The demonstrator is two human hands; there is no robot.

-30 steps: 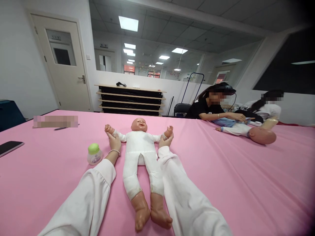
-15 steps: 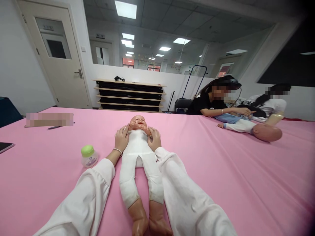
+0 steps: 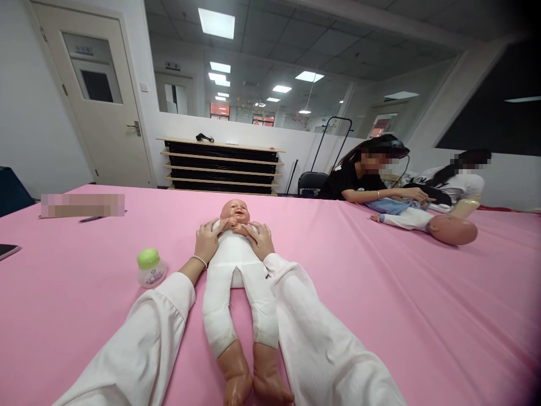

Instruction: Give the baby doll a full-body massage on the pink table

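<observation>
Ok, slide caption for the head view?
Doll on its back, arms held over its chest by left hand and right hand.

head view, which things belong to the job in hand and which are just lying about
In use:
doll, arms bent
left hand and right hand, holding its arms
pink cover, beneath it

Seemingly lying about:
green-lidded jar, in neither hand
phone, cut off at the left edge
black object on the shelf
</observation>
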